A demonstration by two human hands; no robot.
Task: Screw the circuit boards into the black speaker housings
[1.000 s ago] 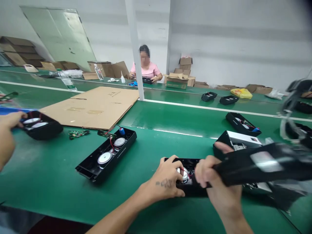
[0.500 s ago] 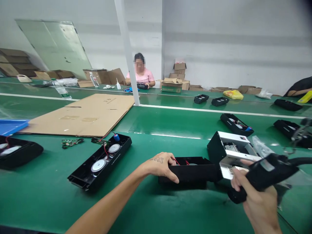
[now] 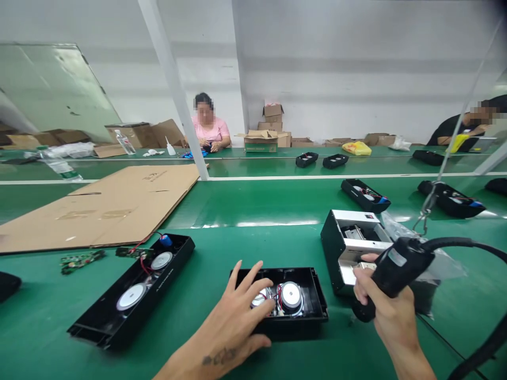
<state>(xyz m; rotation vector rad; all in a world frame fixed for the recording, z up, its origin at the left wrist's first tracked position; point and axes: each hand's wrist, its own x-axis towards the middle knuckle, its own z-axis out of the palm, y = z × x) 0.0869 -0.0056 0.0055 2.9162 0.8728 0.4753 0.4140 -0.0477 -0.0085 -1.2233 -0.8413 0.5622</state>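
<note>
My left hand (image 3: 241, 316) is open, its spread fingers resting over the left part of a black speaker housing (image 3: 311, 306). Inside the open shell sit two round silver speakers (image 3: 291, 295) with red wires, one partly covered by my fingers. In my right hand (image 3: 392, 314) is a black electric screwdriver (image 3: 400, 266), gripped at a tilt with its cord running off to the right. Its bit cannot be made out. Just behind the tool stands a black and white screw feeder (image 3: 331, 253), its front partly hidden by my fingers.
Another open speaker housing (image 3: 158, 293) lies at left with a circuit board (image 3: 129, 252) beside it; a loose board (image 3: 81, 261) is nearby. Flat cardboard (image 3: 119, 195) covers the back left. A wire hook (image 3: 425, 211) hangs above the screwdriver. Two people sit across the bench.
The housing has turned from standing on its side to lying with its open face up. My left hand has loosened from its edge and spread over it. The view has swung right.
</note>
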